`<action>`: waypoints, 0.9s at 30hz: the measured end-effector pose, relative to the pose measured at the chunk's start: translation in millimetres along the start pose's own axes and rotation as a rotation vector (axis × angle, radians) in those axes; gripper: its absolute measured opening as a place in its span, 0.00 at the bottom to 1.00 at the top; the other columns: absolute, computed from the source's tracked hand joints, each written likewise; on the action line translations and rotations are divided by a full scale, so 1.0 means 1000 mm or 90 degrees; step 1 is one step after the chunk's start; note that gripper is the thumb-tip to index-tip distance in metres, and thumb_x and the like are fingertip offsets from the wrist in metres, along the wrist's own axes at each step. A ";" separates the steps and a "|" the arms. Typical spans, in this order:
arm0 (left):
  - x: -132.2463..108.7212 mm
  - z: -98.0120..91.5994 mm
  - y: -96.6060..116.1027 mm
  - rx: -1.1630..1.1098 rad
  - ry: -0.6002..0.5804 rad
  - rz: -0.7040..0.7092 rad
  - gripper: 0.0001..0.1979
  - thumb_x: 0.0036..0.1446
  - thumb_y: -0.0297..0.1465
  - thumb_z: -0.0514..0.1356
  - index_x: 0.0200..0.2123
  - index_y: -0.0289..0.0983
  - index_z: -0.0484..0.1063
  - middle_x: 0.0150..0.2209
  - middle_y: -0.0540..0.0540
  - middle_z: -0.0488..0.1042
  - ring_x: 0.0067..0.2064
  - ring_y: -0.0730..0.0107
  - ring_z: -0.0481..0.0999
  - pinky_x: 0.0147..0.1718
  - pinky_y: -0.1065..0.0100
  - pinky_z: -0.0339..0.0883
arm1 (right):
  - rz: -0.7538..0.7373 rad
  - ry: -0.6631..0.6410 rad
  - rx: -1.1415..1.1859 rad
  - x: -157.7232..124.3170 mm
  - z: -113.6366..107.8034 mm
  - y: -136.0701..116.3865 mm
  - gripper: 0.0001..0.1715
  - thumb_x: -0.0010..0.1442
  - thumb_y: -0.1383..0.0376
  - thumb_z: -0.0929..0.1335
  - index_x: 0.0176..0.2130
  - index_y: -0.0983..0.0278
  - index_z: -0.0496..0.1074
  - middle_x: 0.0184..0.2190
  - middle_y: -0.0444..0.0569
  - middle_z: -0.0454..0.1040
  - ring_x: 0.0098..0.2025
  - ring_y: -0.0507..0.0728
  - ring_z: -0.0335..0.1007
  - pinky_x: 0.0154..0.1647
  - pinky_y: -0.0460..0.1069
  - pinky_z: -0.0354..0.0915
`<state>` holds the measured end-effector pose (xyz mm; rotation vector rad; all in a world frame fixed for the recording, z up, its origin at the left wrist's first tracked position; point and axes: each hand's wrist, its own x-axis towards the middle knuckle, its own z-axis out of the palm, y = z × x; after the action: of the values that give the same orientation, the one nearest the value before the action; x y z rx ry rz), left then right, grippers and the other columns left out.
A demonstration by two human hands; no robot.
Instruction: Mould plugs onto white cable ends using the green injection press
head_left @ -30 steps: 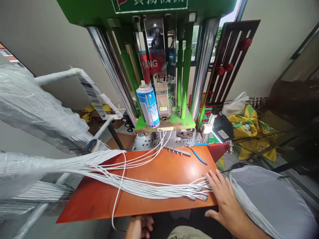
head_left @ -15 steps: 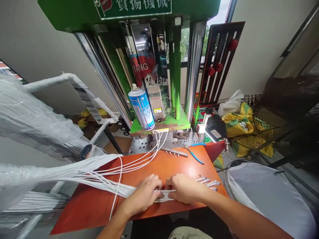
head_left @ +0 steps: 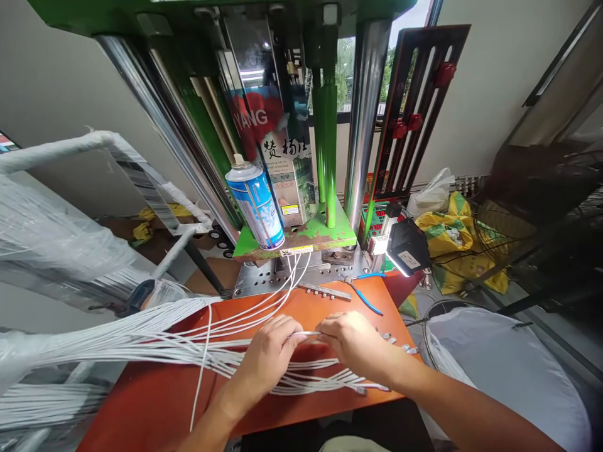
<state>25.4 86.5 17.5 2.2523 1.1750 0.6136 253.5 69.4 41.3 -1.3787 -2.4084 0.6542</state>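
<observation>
My left hand (head_left: 269,355) and my right hand (head_left: 360,348) are both closed, pinching white cables (head_left: 309,334) that span the short gap between them, slightly above the orange tabletop (head_left: 160,395). How many strands they grip I cannot make out. Below the hands, more white cables (head_left: 306,384) lie fanned out loosely on the board, with small plugs (head_left: 360,390) at their right ends. Further plug ends (head_left: 409,348) show beyond my right wrist. Toward the left the cables gather into a thick bundle (head_left: 155,320).
Behind the board stands a green press (head_left: 339,238) with a blue-white spray can (head_left: 258,207) on its plate; several cables run under it. Blue-handled pliers (head_left: 369,302) and a metal strip (head_left: 325,290) lie at the back. A black lamp (head_left: 409,248) hangs at right.
The tight cable bundle under my hands has spread out on the board. Both hands have risen a little and now pinch a thinner group of cables. The view has shifted slightly.
</observation>
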 end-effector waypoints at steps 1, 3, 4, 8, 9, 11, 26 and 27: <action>0.000 0.000 0.001 0.011 0.012 0.026 0.12 0.75 0.31 0.54 0.36 0.39 0.71 0.36 0.47 0.74 0.40 0.64 0.72 0.42 0.63 0.63 | -0.007 0.000 -0.017 0.000 -0.003 -0.002 0.15 0.67 0.76 0.65 0.29 0.65 0.69 0.26 0.43 0.67 0.29 0.51 0.56 0.32 0.47 0.51; 0.002 -0.002 0.006 0.022 0.035 0.083 0.11 0.75 0.30 0.53 0.39 0.39 0.71 0.41 0.45 0.76 0.44 0.62 0.73 0.46 0.62 0.64 | -0.013 -0.004 -0.022 0.001 -0.011 -0.005 0.14 0.66 0.77 0.65 0.29 0.65 0.68 0.25 0.42 0.66 0.27 0.51 0.52 0.31 0.49 0.49; 0.002 -0.003 0.008 0.024 0.041 0.108 0.10 0.75 0.30 0.52 0.41 0.39 0.72 0.43 0.45 0.76 0.46 0.62 0.73 0.47 0.62 0.64 | -0.014 -0.009 -0.003 0.001 -0.018 -0.006 0.14 0.67 0.76 0.65 0.29 0.65 0.68 0.24 0.41 0.65 0.27 0.51 0.51 0.31 0.49 0.49; -0.003 -0.016 0.013 0.033 0.012 0.125 0.13 0.76 0.31 0.49 0.40 0.39 0.72 0.37 0.46 0.75 0.38 0.65 0.74 0.39 0.64 0.64 | 0.002 -0.089 0.151 -0.004 -0.051 0.004 0.20 0.74 0.64 0.66 0.28 0.64 0.67 0.23 0.40 0.65 0.24 0.49 0.52 0.28 0.48 0.49; -0.006 -0.020 0.013 0.039 0.004 0.100 0.15 0.76 0.31 0.48 0.40 0.39 0.72 0.34 0.47 0.74 0.36 0.65 0.73 0.37 0.65 0.63 | 0.011 -0.107 0.171 -0.008 -0.060 0.008 0.21 0.74 0.62 0.67 0.28 0.64 0.66 0.23 0.40 0.66 0.25 0.49 0.53 0.28 0.47 0.49; -0.015 -0.026 0.016 0.039 -0.043 0.020 0.16 0.76 0.33 0.48 0.40 0.39 0.73 0.33 0.47 0.75 0.33 0.65 0.73 0.35 0.65 0.61 | 0.026 -0.126 0.157 -0.017 -0.072 0.017 0.21 0.73 0.61 0.68 0.28 0.64 0.66 0.23 0.40 0.65 0.25 0.49 0.55 0.29 0.47 0.49; -0.025 0.068 0.025 -0.671 -0.317 -0.389 0.29 0.64 0.59 0.60 0.38 0.35 0.69 0.23 0.52 0.69 0.16 0.81 0.60 0.13 0.77 0.49 | 0.134 -0.112 0.353 -0.024 -0.004 0.045 0.15 0.69 0.59 0.70 0.33 0.65 0.78 0.28 0.45 0.77 0.29 0.52 0.69 0.31 0.46 0.62; -0.021 0.067 0.026 -0.691 -0.298 -0.397 0.29 0.64 0.58 0.61 0.39 0.35 0.69 0.23 0.52 0.69 0.16 0.82 0.59 0.14 0.78 0.48 | 0.159 -0.021 0.365 -0.019 0.000 0.044 0.17 0.71 0.56 0.69 0.36 0.64 0.77 0.31 0.46 0.78 0.31 0.53 0.71 0.33 0.47 0.64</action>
<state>70.6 39.8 -20.7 0.9618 0.8859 0.3020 295.7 72.4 18.4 -1.4127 -1.8555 1.3125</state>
